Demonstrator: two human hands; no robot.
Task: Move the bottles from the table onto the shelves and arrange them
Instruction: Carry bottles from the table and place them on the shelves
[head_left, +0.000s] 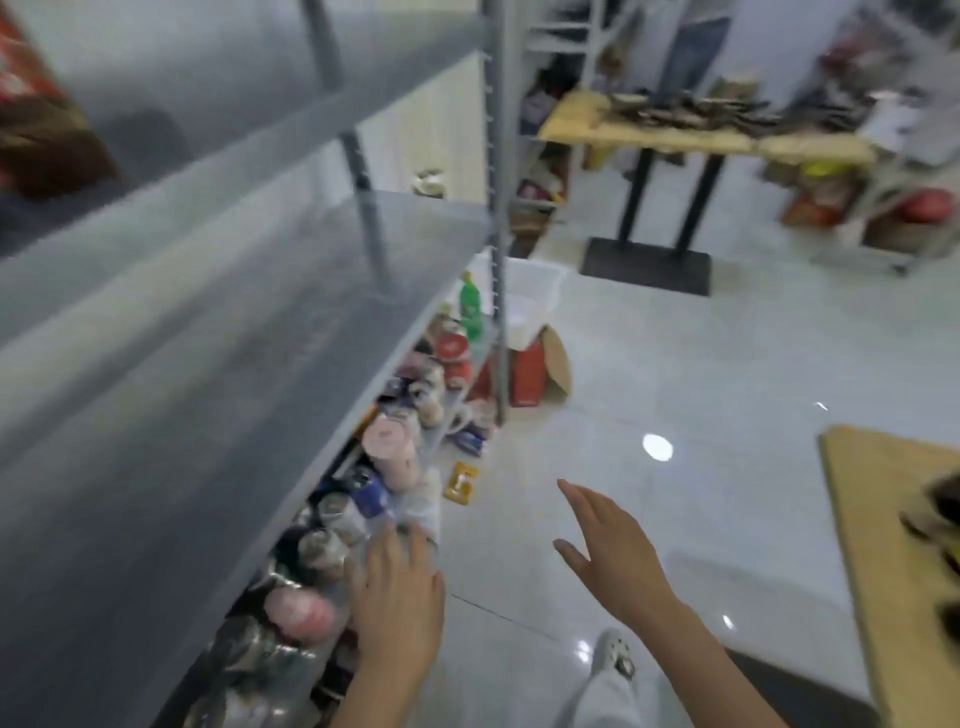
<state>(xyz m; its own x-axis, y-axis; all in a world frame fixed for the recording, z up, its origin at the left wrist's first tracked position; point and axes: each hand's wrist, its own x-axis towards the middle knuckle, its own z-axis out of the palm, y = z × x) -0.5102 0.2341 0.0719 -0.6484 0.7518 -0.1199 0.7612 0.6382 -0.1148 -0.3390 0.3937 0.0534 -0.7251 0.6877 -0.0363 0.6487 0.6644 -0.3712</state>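
Observation:
A grey metal shelf unit (260, 322) fills the left of the head view. Its low shelf holds a blurred row of several bottles and cans (332, 519), with a green bottle (471, 306) at the far end. My left hand (400, 592) is down at the front of that row with fingers straight, touching a clear plastic bottle (423, 499). My right hand (618, 551) hovers open over the floor, holding nothing. At the right edge, the corner of a wooden table (878, 519) shows dark blurred items on it.
A red carton with a brown flap (535, 369) and a white bin (530, 296) stand on the floor past the shelf post. A yellow packet (461, 483) lies on the glossy tiles. A second wooden table on black legs (660, 140) stands farther back. My shoe (615, 652) is below.

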